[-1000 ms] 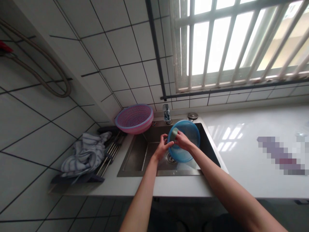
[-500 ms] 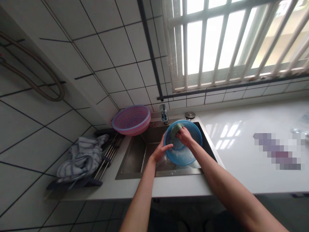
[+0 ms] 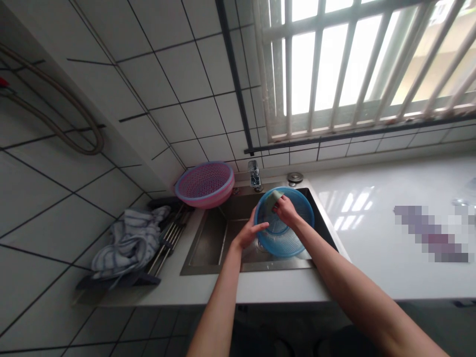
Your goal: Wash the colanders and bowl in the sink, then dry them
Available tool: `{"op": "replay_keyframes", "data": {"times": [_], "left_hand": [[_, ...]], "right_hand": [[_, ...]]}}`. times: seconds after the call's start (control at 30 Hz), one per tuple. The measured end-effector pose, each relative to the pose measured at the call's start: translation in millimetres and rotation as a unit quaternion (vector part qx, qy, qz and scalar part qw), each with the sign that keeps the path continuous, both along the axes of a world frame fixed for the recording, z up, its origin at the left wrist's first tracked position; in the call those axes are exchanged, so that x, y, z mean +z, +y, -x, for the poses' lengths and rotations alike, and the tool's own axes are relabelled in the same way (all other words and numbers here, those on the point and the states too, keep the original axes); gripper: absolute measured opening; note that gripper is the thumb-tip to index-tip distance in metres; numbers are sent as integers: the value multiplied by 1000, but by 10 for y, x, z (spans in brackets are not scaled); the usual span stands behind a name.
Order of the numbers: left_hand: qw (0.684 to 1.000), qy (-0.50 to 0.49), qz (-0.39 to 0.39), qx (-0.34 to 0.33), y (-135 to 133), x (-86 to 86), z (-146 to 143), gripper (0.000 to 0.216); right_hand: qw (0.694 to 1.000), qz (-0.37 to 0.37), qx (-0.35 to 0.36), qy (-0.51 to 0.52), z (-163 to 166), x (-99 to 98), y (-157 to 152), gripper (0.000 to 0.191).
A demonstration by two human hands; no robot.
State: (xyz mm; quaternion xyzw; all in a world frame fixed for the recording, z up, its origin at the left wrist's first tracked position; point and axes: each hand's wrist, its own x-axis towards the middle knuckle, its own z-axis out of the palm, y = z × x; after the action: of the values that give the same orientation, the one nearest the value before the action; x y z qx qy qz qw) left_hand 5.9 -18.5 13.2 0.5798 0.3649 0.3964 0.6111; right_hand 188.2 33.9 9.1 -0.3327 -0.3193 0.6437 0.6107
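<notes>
A blue plastic colander [image 3: 297, 238] is held tilted over the right part of the steel sink [image 3: 208, 248], its inside facing me. My left hand [image 3: 248, 232] grips its left rim, thumb on the inside and the other fingers behind the wall, mostly hidden. Inside the colander my right hand [image 3: 286, 210] is closed on a green scouring pad [image 3: 274, 199], which lies against the upper left of the inner wall. Behind the colander stands the chrome faucet [image 3: 254, 173]; no running water can be made out.
A pink basket with a blue rim [image 3: 204, 186] rests on the sink's back left corner. Left of the sink, a striped cloth [image 3: 126, 243] lies on a folded metal rack [image 3: 167, 243]. A drain strainer [image 3: 295, 177] sits behind the sink, and white counter [image 3: 372, 248] extends right.
The view has shifted slightly, so everything sits a little further right. Both hands keep their hold, and the green pad stays near the colander's upper left wall.
</notes>
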Motion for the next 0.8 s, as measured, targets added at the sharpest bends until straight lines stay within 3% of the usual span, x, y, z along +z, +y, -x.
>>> {"op": "replay_keyframes", "data": {"times": [0.13, 0.33, 0.47, 0.53, 0.7, 0.8], "left_hand": [[999, 35, -4, 20, -4, -4, 6, 104], [989, -26, 86, 116, 10, -65, 55, 95], [988, -18, 109, 105, 47, -114, 71, 92], [989, -18, 112, 92, 60, -136, 67, 92], [992, -39, 114, 39, 51, -152, 26, 92], [990, -43, 127, 35, 50, -156, 19, 95]], "right_hand": [[999, -4, 33, -24, 6, -62, -3, 37], [963, -120, 170, -172, 229, -163, -238, 17], [941, -144, 226, -205, 286, -133, -315, 15], [956, -129, 192, -180, 260, -100, -276, 19], [998, -21, 12, -60, 77, -28, -50, 35], [995, -38, 32, -90, 42, -51, -43, 33]]}}
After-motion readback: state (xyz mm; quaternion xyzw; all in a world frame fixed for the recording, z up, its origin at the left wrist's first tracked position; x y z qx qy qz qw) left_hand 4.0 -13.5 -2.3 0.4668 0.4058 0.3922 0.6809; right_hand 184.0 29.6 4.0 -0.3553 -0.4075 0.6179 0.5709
